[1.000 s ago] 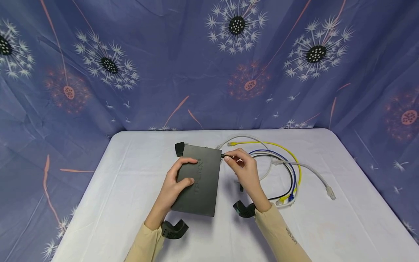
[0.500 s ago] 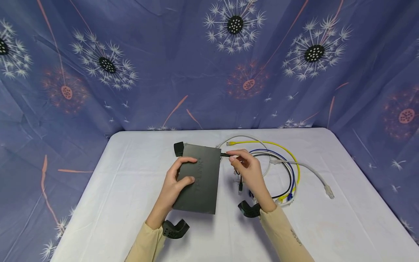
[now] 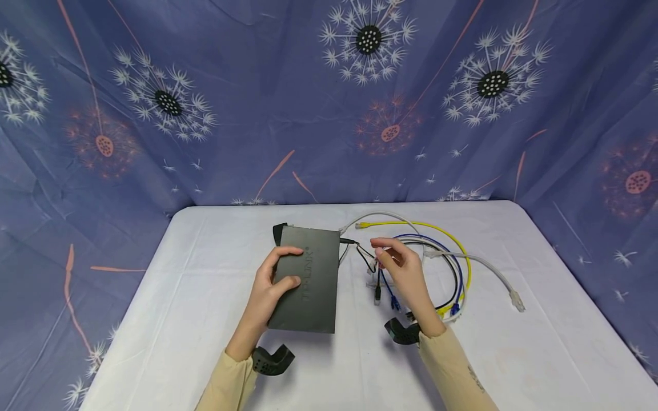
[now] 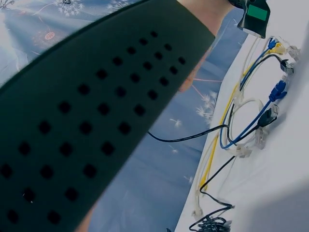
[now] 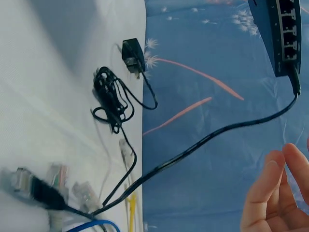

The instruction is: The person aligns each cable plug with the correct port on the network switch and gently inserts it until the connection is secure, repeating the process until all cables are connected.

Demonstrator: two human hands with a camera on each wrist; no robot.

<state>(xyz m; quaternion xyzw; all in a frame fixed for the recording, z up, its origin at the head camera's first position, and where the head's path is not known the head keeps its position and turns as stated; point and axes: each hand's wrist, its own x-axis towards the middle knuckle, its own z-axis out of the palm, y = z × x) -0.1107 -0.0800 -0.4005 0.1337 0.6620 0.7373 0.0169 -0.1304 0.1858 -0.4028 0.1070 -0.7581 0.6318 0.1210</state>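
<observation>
My left hand [image 3: 267, 297] grips a dark TP-LINK network switch [image 3: 316, 285] by its left side, thumb and fingers on its top, above the table. Vent holes in the switch [image 4: 104, 108] fill much of the left wrist view. A black power plug [image 3: 348, 241] sits in the switch's right end; in the right wrist view its cord [image 5: 207, 140] runs down from the plug [image 5: 294, 82] beside a row of ports. My right hand [image 3: 403, 274] is apart from the plug, near the cord, its thumb and index fingertips close together with nothing seen between them.
On the white table [image 3: 169, 319], yellow [image 3: 454, 237], blue, black and grey network cables lie coiled at right. One grey cable end [image 3: 518, 301] reaches farther right. A black power adapter [image 5: 133, 55] and bundled cord [image 5: 110, 99] lie behind the switch. A patterned curtain [image 3: 288, 114] hangs behind.
My right hand has let go of the power plug and drawn back to the right, baring the plug and its cord. The switch has shifted slightly left in my left hand.
</observation>
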